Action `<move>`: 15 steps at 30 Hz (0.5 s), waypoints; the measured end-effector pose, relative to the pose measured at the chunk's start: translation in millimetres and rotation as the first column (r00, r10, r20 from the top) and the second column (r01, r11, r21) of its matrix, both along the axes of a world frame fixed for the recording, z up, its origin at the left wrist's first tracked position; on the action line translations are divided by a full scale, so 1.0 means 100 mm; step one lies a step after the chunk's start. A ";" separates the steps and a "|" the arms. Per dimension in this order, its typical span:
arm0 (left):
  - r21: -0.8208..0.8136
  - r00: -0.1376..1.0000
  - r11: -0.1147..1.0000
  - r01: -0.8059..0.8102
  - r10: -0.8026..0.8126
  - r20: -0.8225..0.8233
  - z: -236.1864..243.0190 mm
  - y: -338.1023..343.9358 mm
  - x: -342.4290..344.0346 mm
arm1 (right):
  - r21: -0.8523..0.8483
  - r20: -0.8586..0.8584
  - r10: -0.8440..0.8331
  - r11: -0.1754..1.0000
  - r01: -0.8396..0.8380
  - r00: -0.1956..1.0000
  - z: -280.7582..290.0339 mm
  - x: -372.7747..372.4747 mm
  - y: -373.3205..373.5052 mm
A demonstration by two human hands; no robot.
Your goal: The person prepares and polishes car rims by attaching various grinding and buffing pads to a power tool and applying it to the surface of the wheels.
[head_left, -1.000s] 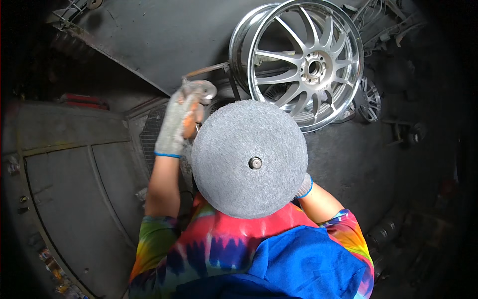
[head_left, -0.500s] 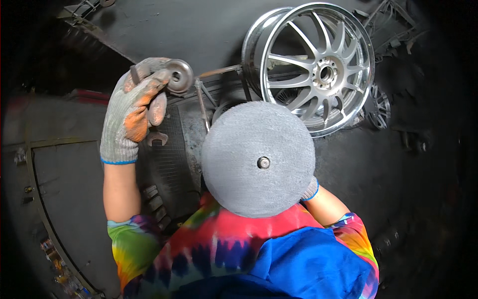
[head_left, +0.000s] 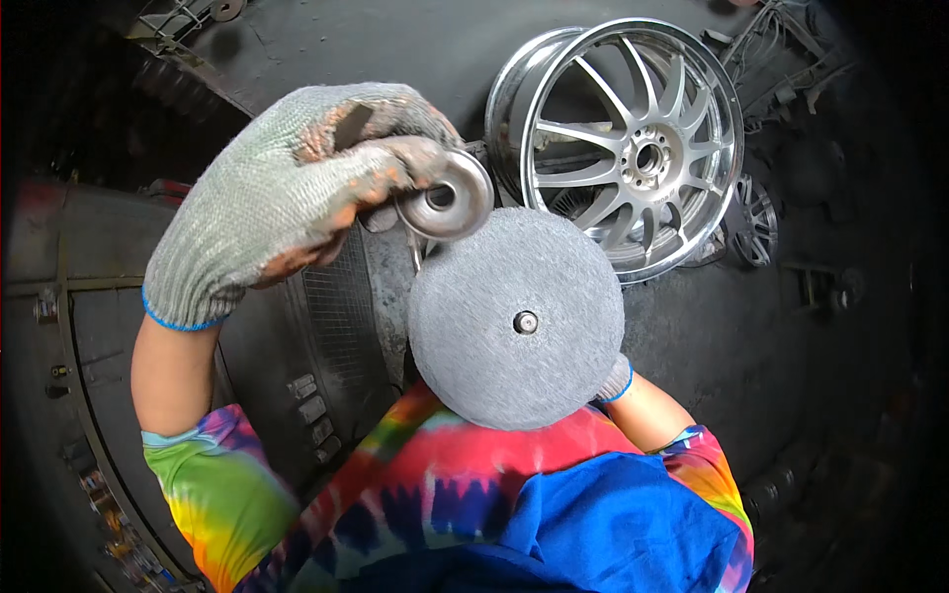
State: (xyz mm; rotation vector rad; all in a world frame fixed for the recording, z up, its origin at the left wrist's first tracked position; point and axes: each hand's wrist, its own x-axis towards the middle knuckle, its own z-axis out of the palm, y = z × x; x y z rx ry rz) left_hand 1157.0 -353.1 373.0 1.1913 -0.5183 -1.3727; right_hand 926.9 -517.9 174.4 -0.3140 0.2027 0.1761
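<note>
My left hand point(head_left: 287, 183), in a grey knitted glove with worn orange patches, is closed on a round metal flange point(head_left: 474, 206) with a hole in its middle. A dark piece point(head_left: 352, 127) shows between its fingers; its kind I cannot make out. The flange sits over the upper left edge of a large grey abrasive disc point(head_left: 514, 262). A short metal shaft end point(head_left: 527, 322) stands out of the disc's centre. Of my right hand point(head_left: 617, 382) only the blue-edged glove cuff shows at the disc's lower right; its fingers are hidden behind the disc.
A silver multi-spoke car wheel point(head_left: 670, 166) with a polished rim stands beyond the disc, to the right. Another spoked wheel point(head_left: 759, 222) is behind it. Several small pale blocks point(head_left: 312, 410) lie at the left, near a dark mesh panel point(head_left: 341, 306).
My left hand has come closer and moved right, bringing the flange to the disc's upper left edge. An open-jawed metal end below the hand is now out of sight. The right cuff stays about where it was.
</note>
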 end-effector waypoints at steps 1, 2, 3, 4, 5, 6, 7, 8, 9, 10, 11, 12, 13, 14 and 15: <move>0.103 0.982 0.995 -0.001 -0.019 0.189 0.16 -0.10 -0.15 | 0.012 -0.003 0.005 1.000 -0.005 1.000 -0.02 0.02 0.01; 0.201 0.928 0.979 -0.009 -0.067 0.366 0.32 -0.25 -0.33 | 0.026 -0.006 0.001 1.000 -0.001 1.000 -0.03 0.01 0.02; 0.294 0.841 0.955 -0.035 -0.131 0.524 0.44 -0.37 -0.48 | 0.041 -0.011 0.001 0.999 -0.001 1.000 -0.05 0.01 0.03; 0.337 0.787 0.940 -0.047 -0.173 0.593 0.42 -0.41 -0.53 | 0.057 -0.017 0.004 0.998 -0.003 1.000 -0.06 0.03 0.03; 0.377 0.725 0.923 -0.078 -0.207 0.657 0.46 -0.39 -0.61 | 0.069 -0.019 0.016 0.997 -0.014 1.000 -0.04 0.03 0.07; 0.136 0.585 0.990 0.036 -0.132 0.801 0.40 -0.34 -0.65 | 0.085 -0.019 0.029 0.996 -0.027 0.999 -0.01 0.02 0.10; 0.097 0.520 0.992 0.081 -0.125 0.845 0.39 -0.39 -0.68 | 0.105 -0.021 0.036 0.994 -0.033 0.999 -0.02 0.04 0.11; 0.060 0.452 0.990 0.126 -0.111 0.885 0.37 -0.43 -0.70 | 0.122 -0.023 0.034 0.992 -0.031 0.999 -0.05 0.03 0.12; 0.024 0.383 0.985 0.172 -0.089 0.919 0.35 -0.49 -0.73 | 0.141 -0.026 0.040 0.989 -0.036 0.999 -0.07 0.03 0.13; -0.031 0.389 0.993 0.113 -0.016 0.921 0.31 -0.50 -0.80 | 0.161 -0.030 0.045 0.986 -0.040 0.999 -0.09 0.03 0.14; -0.088 0.390 0.995 0.056 0.059 0.919 0.27 -0.52 -0.82 | 0.178 -0.037 0.039 0.983 -0.032 0.999 -0.08 0.02 0.12; -0.060 0.191 0.987 0.148 0.031 0.981 0.23 -0.50 -0.84 | 0.205 -0.043 0.054 0.978 -0.044 0.998 -0.08 0.01 0.13; -0.032 -0.030 0.974 0.225 0.039 0.999 0.19 -0.47 -0.87 | 0.225 -0.044 0.064 0.973 -0.052 0.997 -0.08 -0.03 0.13; -0.013 -0.234 0.957 0.288 0.084 0.969 0.15 -0.45 -0.89 | 0.260 -0.055 0.070 0.964 -0.053 0.996 -0.08 -0.05 0.10; 0.035 -0.340 0.936 0.351 0.092 0.936 0.14 -0.44 -0.90 | 0.290 -0.066 0.066 0.956 -0.045 0.996 -0.09 -0.09 0.06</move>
